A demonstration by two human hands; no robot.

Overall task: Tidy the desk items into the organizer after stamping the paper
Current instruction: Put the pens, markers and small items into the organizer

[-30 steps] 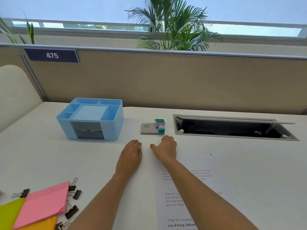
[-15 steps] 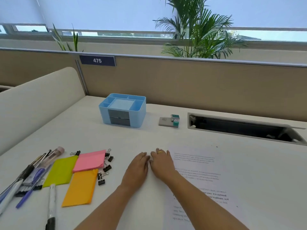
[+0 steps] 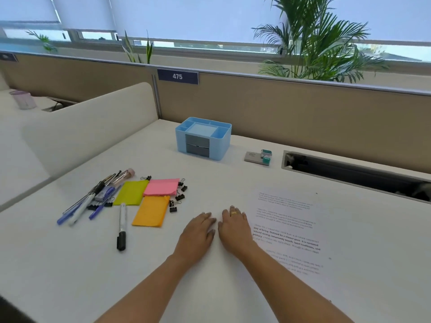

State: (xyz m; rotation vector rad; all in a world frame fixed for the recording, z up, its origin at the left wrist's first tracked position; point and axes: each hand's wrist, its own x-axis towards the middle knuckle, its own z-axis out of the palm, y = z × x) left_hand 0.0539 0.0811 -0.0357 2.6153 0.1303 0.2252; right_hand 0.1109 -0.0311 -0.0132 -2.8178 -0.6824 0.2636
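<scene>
Both hands lie flat, palms down, fingers straight and holding nothing: left hand (image 3: 198,231) just beside right hand (image 3: 234,229) on the white desk (image 3: 70,264). The printed paper (image 3: 303,229) lies right of the right fingers, its long axis running away from the person; white on white, its left edge is hard to make out. Left of the left fingers a marker (image 3: 122,226) lies lengthwise, dark cap nearest, beside sticky pads (image 3: 151,214), binder clips (image 3: 179,197) and slanted pens (image 3: 93,199). Well beyond the fingertips stands the blue organizer (image 3: 203,137), drawers facing the person, with the stamp (image 3: 265,156) to its right.
</scene>
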